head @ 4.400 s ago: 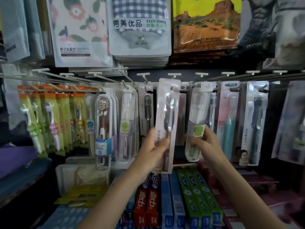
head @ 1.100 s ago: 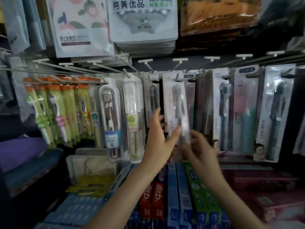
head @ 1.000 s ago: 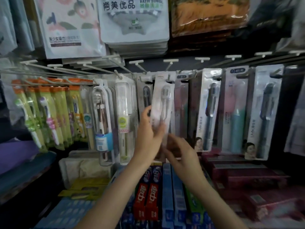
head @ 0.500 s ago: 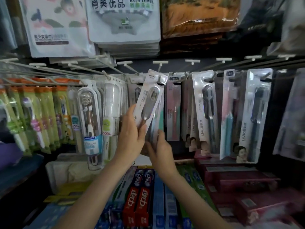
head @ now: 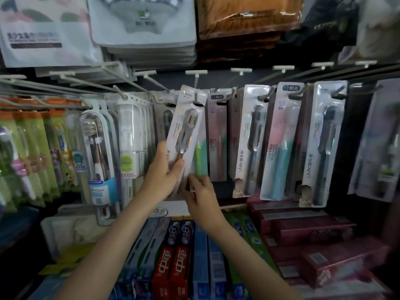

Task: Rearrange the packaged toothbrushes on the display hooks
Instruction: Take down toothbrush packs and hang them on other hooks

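A white packaged toothbrush (head: pixel 186 128) with a brown-handled brush leans to the right at the middle hook (head: pixel 195 95), its top at the hook's tip. My left hand (head: pixel 164 172) is shut on the pack's lower half. Just below, my right hand (head: pixel 199 191) pinches the pack's bottom end from the right. Behind it hangs a pack with a green brush (head: pixel 200 156). To the right hang a pink pack (head: pixel 217 137), a grey pack (head: pixel 251 139), a pink-and-teal pack (head: pixel 279 144) and another grey pack (head: pixel 322 144).
Left of my hands hang clear-cased brushes (head: pixel 97 161), white tube packs (head: pixel 132 146) and green children's brush packs (head: pixel 32 152). Bagged towels (head: pixel 142 24) hang above. Toothpaste boxes (head: pixel 179 267) lie on the shelf below, dark red boxes (head: pixel 303 228) to the right.
Both hands moved the white pack left to the middle hook and tilted it. My right hand let go of a pack further right and came under the white pack.
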